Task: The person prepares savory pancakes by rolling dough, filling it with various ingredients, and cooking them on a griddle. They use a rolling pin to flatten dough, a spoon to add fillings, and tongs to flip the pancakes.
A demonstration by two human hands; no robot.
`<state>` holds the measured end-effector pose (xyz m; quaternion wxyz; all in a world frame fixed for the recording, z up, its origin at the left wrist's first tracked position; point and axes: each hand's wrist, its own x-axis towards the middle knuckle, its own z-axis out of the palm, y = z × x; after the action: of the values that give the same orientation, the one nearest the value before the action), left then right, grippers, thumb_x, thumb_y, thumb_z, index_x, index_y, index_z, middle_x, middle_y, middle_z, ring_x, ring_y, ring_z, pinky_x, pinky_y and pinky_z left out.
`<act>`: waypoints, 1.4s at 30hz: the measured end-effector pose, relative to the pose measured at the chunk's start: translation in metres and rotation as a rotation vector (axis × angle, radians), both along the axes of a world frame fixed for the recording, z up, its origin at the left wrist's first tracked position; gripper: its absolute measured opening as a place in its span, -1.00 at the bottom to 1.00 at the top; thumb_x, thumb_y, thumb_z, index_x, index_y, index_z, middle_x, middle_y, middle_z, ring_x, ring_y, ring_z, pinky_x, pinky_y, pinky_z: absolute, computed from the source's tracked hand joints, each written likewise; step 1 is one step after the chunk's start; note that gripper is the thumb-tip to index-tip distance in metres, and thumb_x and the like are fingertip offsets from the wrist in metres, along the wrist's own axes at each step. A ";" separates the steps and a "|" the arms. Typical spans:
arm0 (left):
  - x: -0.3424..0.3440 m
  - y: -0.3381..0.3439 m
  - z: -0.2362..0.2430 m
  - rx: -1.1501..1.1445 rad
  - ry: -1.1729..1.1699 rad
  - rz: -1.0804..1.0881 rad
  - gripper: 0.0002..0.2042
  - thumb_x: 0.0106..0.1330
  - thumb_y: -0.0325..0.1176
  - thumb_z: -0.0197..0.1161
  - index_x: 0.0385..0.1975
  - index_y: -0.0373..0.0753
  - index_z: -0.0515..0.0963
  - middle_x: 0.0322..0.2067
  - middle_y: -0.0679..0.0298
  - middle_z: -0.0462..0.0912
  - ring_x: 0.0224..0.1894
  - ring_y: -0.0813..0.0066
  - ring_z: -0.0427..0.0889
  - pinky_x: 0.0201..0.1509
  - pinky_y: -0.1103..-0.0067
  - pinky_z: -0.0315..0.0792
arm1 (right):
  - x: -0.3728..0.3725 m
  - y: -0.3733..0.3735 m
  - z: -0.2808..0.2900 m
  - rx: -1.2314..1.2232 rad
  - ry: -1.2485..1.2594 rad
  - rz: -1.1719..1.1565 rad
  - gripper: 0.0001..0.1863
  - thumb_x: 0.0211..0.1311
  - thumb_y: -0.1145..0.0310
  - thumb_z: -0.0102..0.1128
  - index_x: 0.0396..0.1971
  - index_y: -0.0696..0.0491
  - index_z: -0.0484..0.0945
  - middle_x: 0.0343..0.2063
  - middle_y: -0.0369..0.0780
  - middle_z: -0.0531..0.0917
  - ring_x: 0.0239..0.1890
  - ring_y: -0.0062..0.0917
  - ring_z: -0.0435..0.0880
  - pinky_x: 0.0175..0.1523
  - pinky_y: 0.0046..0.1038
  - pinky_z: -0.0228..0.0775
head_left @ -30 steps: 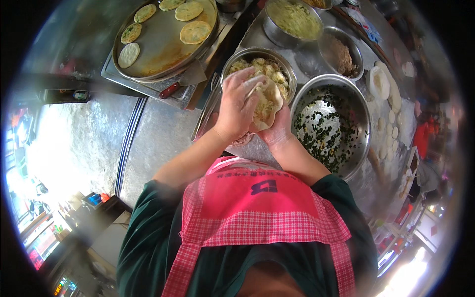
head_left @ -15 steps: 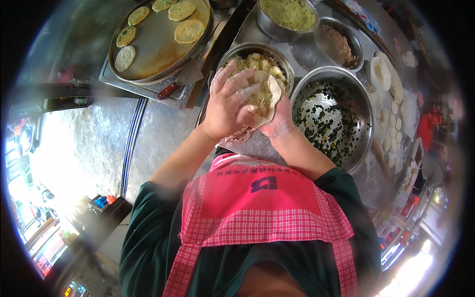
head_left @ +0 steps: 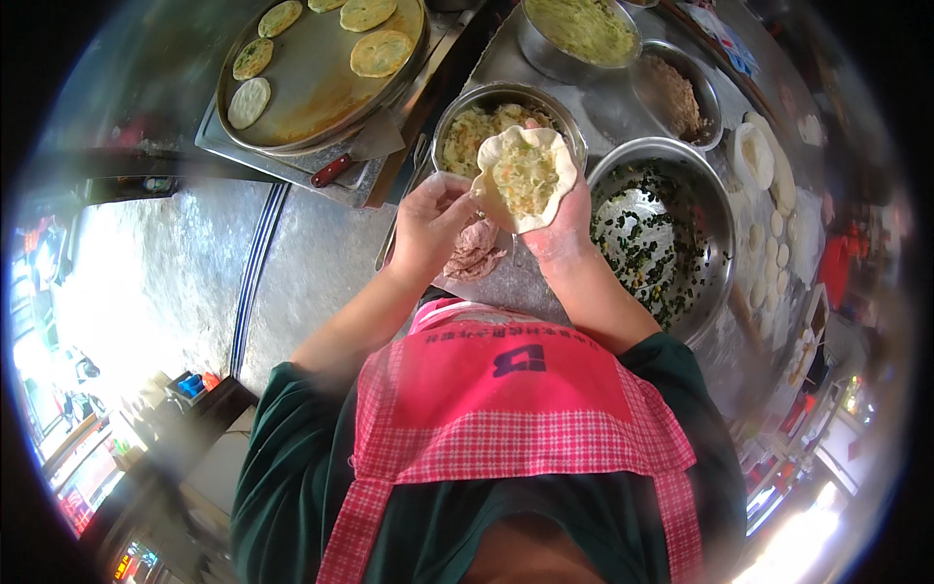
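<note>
A round dough wrapper (head_left: 498, 208) with a wavy rim lies opened out in my right hand (head_left: 567, 232), which cups it from below and from the right. Pale shredded vegetable filling (head_left: 531, 181) is heaped in its middle. At the wrapper's left edge, the thumb and fingers of my left hand (head_left: 431, 220) pinch the dough. Just beyond both hands stands a metal bowl (head_left: 449, 109) of similar shredded filling, partly covered by the wrapper. A lump of pinkish meat-like paste (head_left: 477, 250) sits beside my left wrist, partly hidden.
A round griddle (head_left: 321, 102) with several flatbreads is at the far left, a red-handled scraper (head_left: 334, 171) by it. A large metal bowl (head_left: 654, 209) with chopped greens stands right of my right hand. Behind are more filling bowls; dough rounds (head_left: 774, 255) lie far right.
My left hand has come off the filling and drawn back left and nearer to the wrapper's edge. The wrapper now lies more open, its filling uncovered.
</note>
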<state>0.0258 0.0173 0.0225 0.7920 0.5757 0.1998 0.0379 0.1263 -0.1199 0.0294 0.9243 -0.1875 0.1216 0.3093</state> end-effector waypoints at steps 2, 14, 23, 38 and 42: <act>0.001 0.000 0.006 -0.127 -0.087 0.081 -0.92 0.33 -0.55 0.27 -0.23 -0.33 0.57 -0.26 0.32 0.60 -0.26 0.65 0.55 -0.12 0.66 0.47 | 0.000 0.000 0.000 -0.099 0.012 -0.017 -0.62 0.49 0.16 -0.14 0.04 0.10 0.51 -0.04 -0.15 0.64 0.02 -0.30 0.63 0.17 -0.21 0.47; 0.026 0.004 0.005 -0.505 0.081 0.033 -0.76 0.29 -0.52 0.21 -0.05 -0.27 0.48 -0.30 0.32 0.61 -0.34 0.64 0.55 -0.31 0.74 0.37 | 0.003 0.001 -0.006 -0.082 0.062 -0.022 -0.62 0.48 0.08 -0.08 -0.04 0.07 0.52 -0.11 -0.18 0.66 -0.06 -0.31 0.66 0.05 -0.24 0.55; 0.046 0.005 0.003 0.635 -0.282 -0.129 -0.96 0.20 -0.59 0.28 -0.37 -0.36 0.59 -0.32 0.25 0.62 -0.24 0.50 0.58 -0.14 0.61 0.44 | 0.000 -0.012 0.008 -0.135 0.213 0.102 -0.73 0.43 0.09 0.08 -0.06 -0.08 0.55 -0.10 -0.30 0.64 -0.17 -0.47 0.64 -0.06 -0.38 0.55; 0.059 0.011 0.002 0.330 -0.304 -0.181 -0.89 0.17 -0.62 0.28 -0.32 -0.33 0.62 -0.29 0.27 0.63 -0.24 0.50 0.59 -0.17 0.61 0.47 | 0.004 -0.017 0.003 -0.235 0.245 0.162 -0.56 0.48 0.02 -0.07 0.15 -0.05 0.49 -0.02 -0.22 0.62 -0.14 -0.47 0.63 0.00 -0.26 0.56; 0.056 0.015 0.009 0.725 -0.173 -0.293 -0.86 0.14 -0.61 0.31 -0.30 -0.33 0.61 -0.28 0.28 0.61 -0.20 0.48 0.59 -0.10 0.61 0.44 | 0.001 -0.014 0.011 -0.322 0.216 0.294 -0.47 0.47 -0.09 -0.12 0.19 -0.03 0.47 0.23 -0.17 0.42 0.07 -0.48 0.49 0.08 -0.29 0.51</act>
<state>0.0813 0.0320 0.0311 0.5484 0.8349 0.0219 0.0411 0.1274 -0.1342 0.0400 0.8092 -0.3141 0.2388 0.4354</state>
